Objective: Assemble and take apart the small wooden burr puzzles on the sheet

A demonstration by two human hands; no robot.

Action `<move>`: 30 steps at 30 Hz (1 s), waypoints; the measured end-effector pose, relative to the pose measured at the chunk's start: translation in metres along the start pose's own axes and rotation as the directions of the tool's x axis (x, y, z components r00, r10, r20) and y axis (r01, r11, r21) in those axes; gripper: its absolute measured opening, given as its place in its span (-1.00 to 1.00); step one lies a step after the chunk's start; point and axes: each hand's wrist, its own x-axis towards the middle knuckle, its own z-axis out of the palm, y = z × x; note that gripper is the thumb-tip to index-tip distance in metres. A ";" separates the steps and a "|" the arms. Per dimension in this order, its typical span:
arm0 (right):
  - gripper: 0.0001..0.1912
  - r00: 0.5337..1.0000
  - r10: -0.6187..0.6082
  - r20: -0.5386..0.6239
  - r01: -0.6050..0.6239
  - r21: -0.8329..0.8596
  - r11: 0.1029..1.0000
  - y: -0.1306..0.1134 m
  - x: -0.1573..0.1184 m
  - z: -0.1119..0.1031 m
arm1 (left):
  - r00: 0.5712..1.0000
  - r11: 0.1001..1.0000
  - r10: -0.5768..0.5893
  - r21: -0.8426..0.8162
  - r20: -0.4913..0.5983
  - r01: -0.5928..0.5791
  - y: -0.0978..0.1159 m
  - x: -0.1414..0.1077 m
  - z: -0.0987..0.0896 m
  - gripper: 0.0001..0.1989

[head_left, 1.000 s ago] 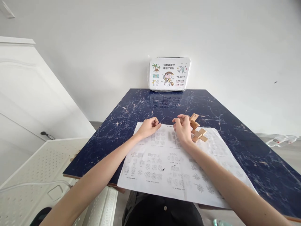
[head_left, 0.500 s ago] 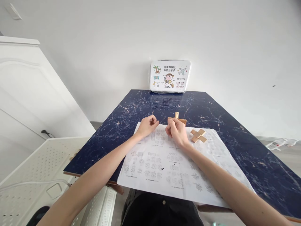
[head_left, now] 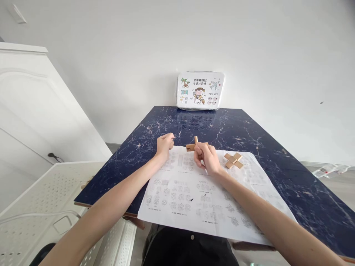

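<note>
My right hand [head_left: 205,156] is closed on a joined wooden piece [head_left: 190,147], held over the far edge of the printed paper sheet [head_left: 177,218]. One bar of the piece lies crosswise and another sticks up from it. My left hand [head_left: 165,143] is curled closed at the sheet's far left corner, apart from the wood; whether it holds anything is hidden. To the right of my right hand, a flat wooden cross [head_left: 233,160] of several crossed slats rests on the sheet.
The dark blue marbled table [head_left: 155,125] reaches back to the wall, where a white case [head_left: 199,90] with cartoon prints stands upright. At the left are a white cabinet [head_left: 36,111] and a perforated white shelf [head_left: 55,192] with a cable.
The wooden piece in my right hand has moved left and turned. My left hand has shifted a little left and away from my right hand, its fingers more curled.
</note>
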 end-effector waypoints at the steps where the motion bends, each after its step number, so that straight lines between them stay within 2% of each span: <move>1: -0.68 1.000 0.017 0.018 -0.018 0.030 0.999 0.000 0.000 0.000 | 1.000 0.999 -0.018 -0.043 0.000 0.018 0.001 0.000 0.000 -0.53; 8: -0.62 0.983 0.124 0.134 -0.149 0.194 0.970 -0.003 0.000 0.002 | 0.995 0.973 -0.090 -0.209 0.032 0.095 0.005 -0.003 0.003 -0.43; 13: -0.56 0.955 0.161 0.248 -0.242 0.341 0.909 -0.002 0.002 -0.001 | 0.986 0.971 -0.116 -0.197 0.117 0.137 0.007 -0.013 0.008 -0.34; 18: -0.51 0.943 0.178 0.283 -0.284 0.397 0.873 -0.003 0.005 -0.006 | 0.973 0.978 -0.122 -0.142 0.197 0.151 0.008 -0.022 0.012 -0.33; 23: -0.45 0.937 0.173 0.303 -0.302 0.457 0.837 -0.006 0.007 -0.011 | 0.959 0.985 -0.083 -0.121 0.270 0.120 0.012 -0.022 0.011 -0.38; 30: -0.45 0.918 0.166 0.359 -0.341 0.505 0.793 -0.008 0.007 -0.012 | 0.923 0.989 -0.052 -0.111 0.380 0.101 0.009 -0.024 0.016 -0.59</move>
